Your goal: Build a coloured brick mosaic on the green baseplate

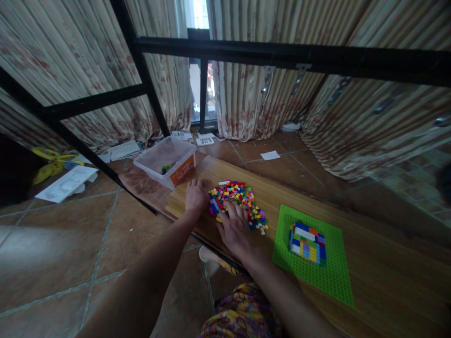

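A heap of small toy building bricks in many colours lies on a wooden tabletop. At the heap's left edge my left hand rests on the wood, palm down, no brick visible in it. My right hand reaches onto the near side of the heap with its fingers apart, touching bricks; the undersides of the fingertips are hidden. To the right lies a green studded baseplate. A low block of joined bricks, blue, white, yellow and other colours, sits on it.
A clear plastic tub with an orange label and a few pieces inside stands beyond my left hand. Black metal bars cross in front of striped curtains. Papers and a white tray-like piece lie on the tiled floor.
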Tool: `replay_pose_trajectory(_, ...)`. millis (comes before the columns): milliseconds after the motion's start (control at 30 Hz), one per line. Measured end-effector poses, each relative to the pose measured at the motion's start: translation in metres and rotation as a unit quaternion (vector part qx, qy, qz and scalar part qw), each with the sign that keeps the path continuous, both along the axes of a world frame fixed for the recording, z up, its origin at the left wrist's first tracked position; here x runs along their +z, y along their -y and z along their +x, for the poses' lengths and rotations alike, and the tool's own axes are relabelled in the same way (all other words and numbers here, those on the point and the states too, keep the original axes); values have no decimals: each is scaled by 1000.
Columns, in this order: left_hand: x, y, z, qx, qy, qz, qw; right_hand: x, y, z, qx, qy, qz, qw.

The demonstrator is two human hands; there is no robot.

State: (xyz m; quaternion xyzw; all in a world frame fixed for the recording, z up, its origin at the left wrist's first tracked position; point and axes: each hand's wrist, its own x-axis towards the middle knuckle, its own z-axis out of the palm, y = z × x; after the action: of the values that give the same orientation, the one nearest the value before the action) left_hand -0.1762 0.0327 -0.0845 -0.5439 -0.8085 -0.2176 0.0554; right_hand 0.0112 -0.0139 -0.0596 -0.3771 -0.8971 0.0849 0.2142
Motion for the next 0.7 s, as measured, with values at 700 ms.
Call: replay_pose_trajectory(700,-1,-5,-8,-21,-48,-3,999,37,39,81,-106,-297,-133,940)
